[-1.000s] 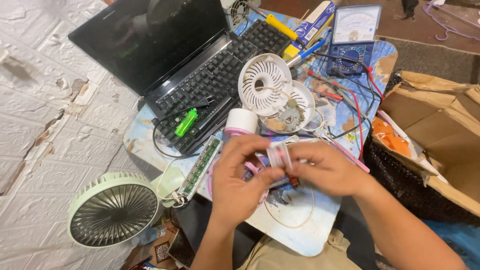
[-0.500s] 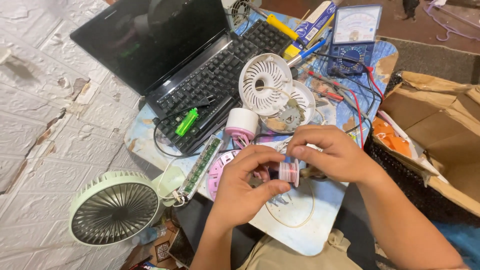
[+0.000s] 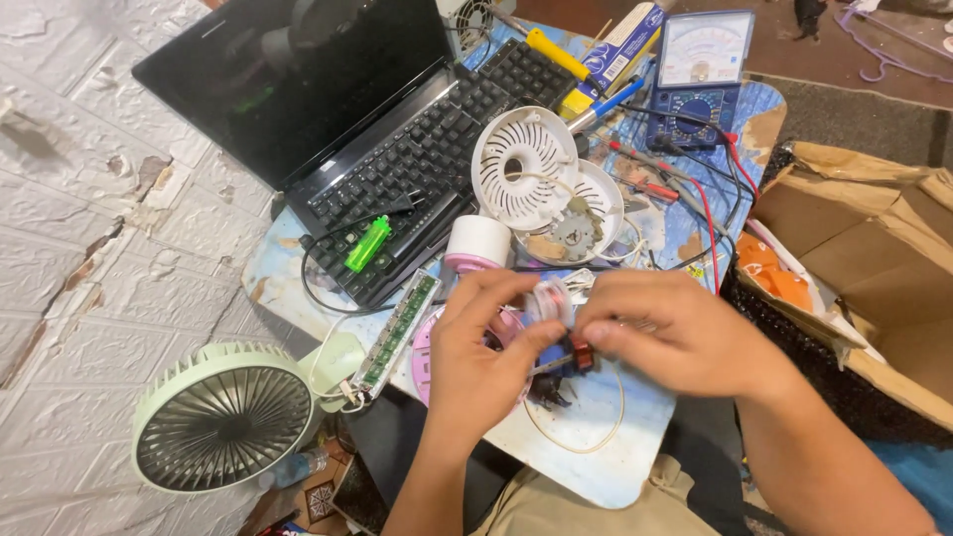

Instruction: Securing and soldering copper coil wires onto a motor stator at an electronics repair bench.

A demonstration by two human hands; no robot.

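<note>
— Between your hands, what's that?
— From the head view, my left hand (image 3: 476, 347) and right hand (image 3: 675, 333) both pinch a small fan motor (image 3: 561, 328); the white grille (image 3: 523, 167) lies beyond my fingertips.

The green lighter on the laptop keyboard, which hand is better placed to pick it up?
Probably the left. The left hand lies on the same side as the green lighter, with only a circuit strip between. The right hand would have to cross over the left and the small motor part both hold.
</note>
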